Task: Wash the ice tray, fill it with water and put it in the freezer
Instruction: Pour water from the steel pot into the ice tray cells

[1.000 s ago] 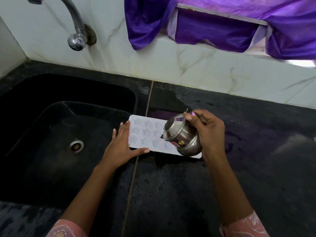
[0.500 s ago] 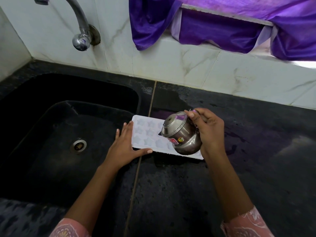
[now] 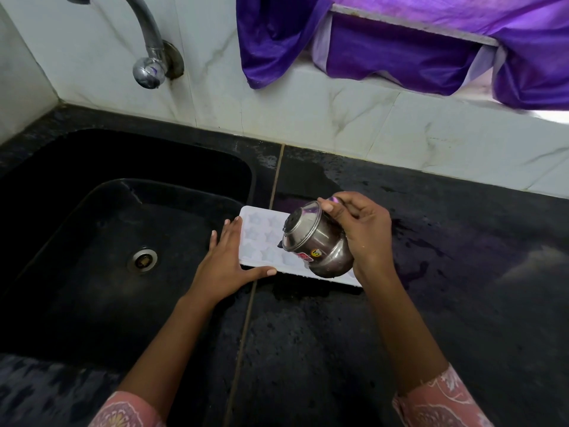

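Two hands, one step as I judge it: filling. Washing looks done and the freezer is not in view.

Biggest first. The black stone surface (image 3: 446, 303) is wet in patches, and the black sink (image 3: 77, 186) is sunk into its left part. The tap (image 3: 151, 60) sits far left on the wall, and I see no water running from it.

The white ice tray (image 3: 261, 241) lies flat on the surface, with its left end at the sink's right rim and its long side running right. Its star cells (image 3: 256, 218) face up. I cannot tell which of them hold water.

The steel pot (image 3: 320, 251) hangs over the tray's right half, tipped with its mouth pointing left and far. I can make out no stream.

My left hand (image 3: 224, 266) is not gripping anything. It lies flat with fingers straight against the tray's left end, thumb along the near edge, bracing it. My right hand (image 3: 366, 235) is wrapped round the pot's belly, with fingertips up at the neck.

To do this well:
- Tip the pot slowly and keep the lip low over the cells.
- Move the pour from cell to cell instead of flooding one spot.
- Leave the left hand's brace on so the light tray doesn't skate into the sink.
- Stop short of the brim, since a full tray will slop when carried.
- Lift it level, with both hands.

Labels: the pot has two small stickers (image 3: 311, 254) on its side, one round and yellowish, one red. There is print on both, but it is too small to read. I see no other writing.
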`<state>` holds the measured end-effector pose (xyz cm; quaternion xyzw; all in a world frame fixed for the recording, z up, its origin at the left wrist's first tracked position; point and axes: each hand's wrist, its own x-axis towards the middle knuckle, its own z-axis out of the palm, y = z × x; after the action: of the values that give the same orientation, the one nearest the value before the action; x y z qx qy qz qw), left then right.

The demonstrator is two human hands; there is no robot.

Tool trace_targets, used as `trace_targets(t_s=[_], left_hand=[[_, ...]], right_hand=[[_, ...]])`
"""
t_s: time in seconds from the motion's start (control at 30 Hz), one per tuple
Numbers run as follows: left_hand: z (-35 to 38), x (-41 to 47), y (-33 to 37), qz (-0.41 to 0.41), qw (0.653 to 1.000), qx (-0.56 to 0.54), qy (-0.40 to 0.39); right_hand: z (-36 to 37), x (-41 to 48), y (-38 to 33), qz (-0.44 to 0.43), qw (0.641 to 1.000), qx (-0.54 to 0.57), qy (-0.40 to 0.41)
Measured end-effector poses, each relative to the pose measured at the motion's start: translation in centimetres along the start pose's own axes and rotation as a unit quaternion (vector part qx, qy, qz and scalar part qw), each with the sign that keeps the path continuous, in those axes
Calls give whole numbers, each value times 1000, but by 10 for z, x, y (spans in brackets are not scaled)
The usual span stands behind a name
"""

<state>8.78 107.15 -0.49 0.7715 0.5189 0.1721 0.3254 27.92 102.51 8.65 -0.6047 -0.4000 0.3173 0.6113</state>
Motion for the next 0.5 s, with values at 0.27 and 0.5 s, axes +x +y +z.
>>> trace_targets(t_s=[0.27,0.5], left_hand=[[-6,-4,9,-20,1000,6,-13],[-7,-4,10,-24,1000,7,-13]], right_hand=[[2,1,-2,-13,1000,-21,-14],[3,2,-4,-25,999,-36,-15]])
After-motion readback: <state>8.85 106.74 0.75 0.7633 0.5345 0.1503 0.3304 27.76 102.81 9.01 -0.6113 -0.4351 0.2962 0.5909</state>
